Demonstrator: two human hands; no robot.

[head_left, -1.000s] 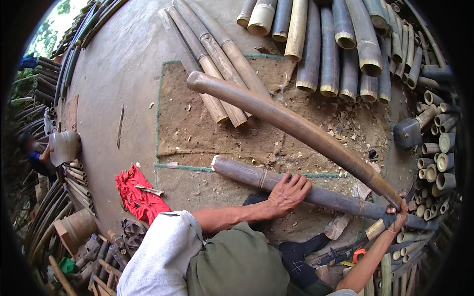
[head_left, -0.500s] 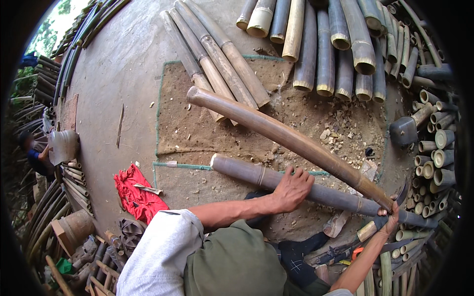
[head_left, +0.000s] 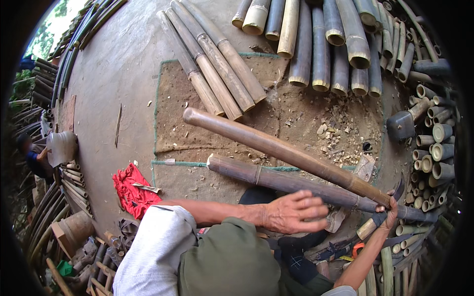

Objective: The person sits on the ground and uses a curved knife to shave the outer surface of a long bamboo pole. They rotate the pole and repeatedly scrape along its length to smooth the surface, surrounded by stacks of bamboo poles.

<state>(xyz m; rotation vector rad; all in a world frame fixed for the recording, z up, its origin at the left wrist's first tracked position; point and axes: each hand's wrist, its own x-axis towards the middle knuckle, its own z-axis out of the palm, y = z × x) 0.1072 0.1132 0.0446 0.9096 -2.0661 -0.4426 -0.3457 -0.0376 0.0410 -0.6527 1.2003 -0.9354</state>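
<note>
Right hand (head_left: 390, 213) grips the raised bamboo pole (head_left: 281, 148) (apparently with a blade); left hand (head_left: 291, 213) hovers, fingers spread wide, above the lower pole (head_left: 296, 183).

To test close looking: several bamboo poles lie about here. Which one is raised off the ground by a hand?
The long brown pole, gripped at its near end by the right hand; it slants above the darker pole lying on the mat.

The floor (head_left: 113, 74) carries a mat (head_left: 182, 133), bamboo poles (head_left: 316, 44), wood chips (head_left: 340, 128) and a red cloth (head_left: 129, 190).
</note>
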